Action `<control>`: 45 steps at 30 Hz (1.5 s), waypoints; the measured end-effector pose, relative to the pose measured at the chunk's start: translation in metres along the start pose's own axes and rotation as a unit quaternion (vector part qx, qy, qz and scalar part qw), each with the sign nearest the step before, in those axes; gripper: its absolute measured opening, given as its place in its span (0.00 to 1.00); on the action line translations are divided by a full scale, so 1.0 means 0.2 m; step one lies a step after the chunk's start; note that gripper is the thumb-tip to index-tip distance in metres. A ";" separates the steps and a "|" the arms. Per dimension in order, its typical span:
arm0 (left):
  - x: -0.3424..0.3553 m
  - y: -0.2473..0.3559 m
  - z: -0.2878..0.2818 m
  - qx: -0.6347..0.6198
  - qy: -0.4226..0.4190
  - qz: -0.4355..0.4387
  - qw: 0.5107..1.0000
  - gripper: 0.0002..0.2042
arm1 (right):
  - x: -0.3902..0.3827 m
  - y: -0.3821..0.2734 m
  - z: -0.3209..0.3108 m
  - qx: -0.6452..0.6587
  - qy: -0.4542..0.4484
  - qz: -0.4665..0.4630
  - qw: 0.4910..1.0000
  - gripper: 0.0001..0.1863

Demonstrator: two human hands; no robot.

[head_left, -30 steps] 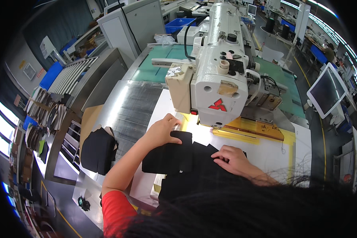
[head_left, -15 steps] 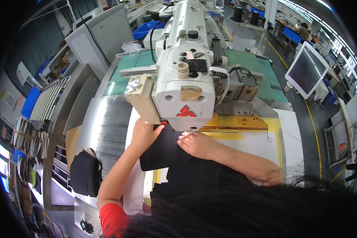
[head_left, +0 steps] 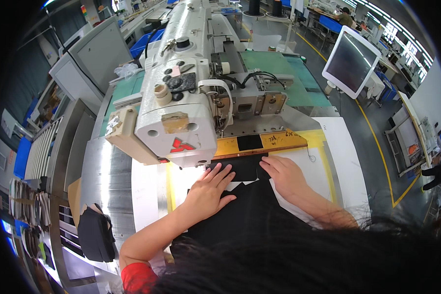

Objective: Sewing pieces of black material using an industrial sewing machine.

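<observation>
Black fabric (head_left: 250, 215) lies across the white, yellow-edged work plate (head_left: 296, 163) in front of a large white sewing machine (head_left: 174, 125). My left hand (head_left: 208, 191) rests spread on the fabric just below the machine head. My right hand (head_left: 284, 179) lies with fingers extended at the right edge of the upper black piece (head_left: 237, 170), which sits along an orange guide bar (head_left: 279, 142). A small black rectangle (head_left: 250, 143) is on the bar. Loose hair hides the lower part of the fabric and my right forearm.
A folded black stack (head_left: 94, 232) lies on the metal side table (head_left: 108, 171) at left, near bundles of cut pieces (head_left: 27, 206). A tilted screen (head_left: 350, 61) stands at right beside the aisle. Green table panels (head_left: 264, 63) are behind. A distant person (head_left: 345, 18) works at upper right.
Both hands have shifted right, carrying the upper black piece to the orange bar. My left hand has come out from beside the machine head and now lies flat. The camera view has shifted.
</observation>
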State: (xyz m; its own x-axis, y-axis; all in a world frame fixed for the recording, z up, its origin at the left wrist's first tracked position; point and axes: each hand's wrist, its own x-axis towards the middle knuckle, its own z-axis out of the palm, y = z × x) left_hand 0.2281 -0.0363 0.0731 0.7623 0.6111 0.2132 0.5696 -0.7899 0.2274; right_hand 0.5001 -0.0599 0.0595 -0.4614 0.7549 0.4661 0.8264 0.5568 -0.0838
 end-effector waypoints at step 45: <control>0.03 0.02 0.02 0.029 0.023 -0.062 0.997 0.30 | -0.02 -0.11 0.02 0.017 -0.103 0.065 0.992 0.31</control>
State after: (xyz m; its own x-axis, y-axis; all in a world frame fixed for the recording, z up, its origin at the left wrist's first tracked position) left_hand 0.2356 -0.0369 0.0719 0.6707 0.7053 0.2295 0.6765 -0.7086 0.2005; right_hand 0.4819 -0.0743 0.0553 -0.4111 0.8739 0.2594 0.8733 0.4591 -0.1627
